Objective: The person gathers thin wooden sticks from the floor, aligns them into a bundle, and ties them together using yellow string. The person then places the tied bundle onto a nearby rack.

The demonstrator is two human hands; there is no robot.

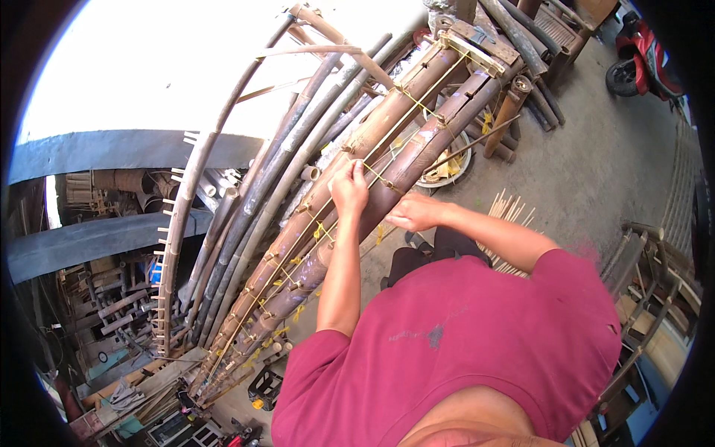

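Note:
Two thick brown bamboo poles [387, 127] lie side by side on a slant, crossed by thin sticks and tied with yellowish string [417, 100]. My left hand [348, 188] sits on top of the poles with its fingers pinched on the string at a crossing. My right hand [414, 212] presses flat against the side of the nearer pole, just right of the left hand. I wear a dark red shirt [462, 350].
A bundle of grey-brown bamboo poles [261, 194] runs along the left, one with pegs sticking out. Thin bamboo sticks [510, 212] lie on the concrete floor at right. A red scooter [640, 59] stands top right, and wooden clutter fills the lower left.

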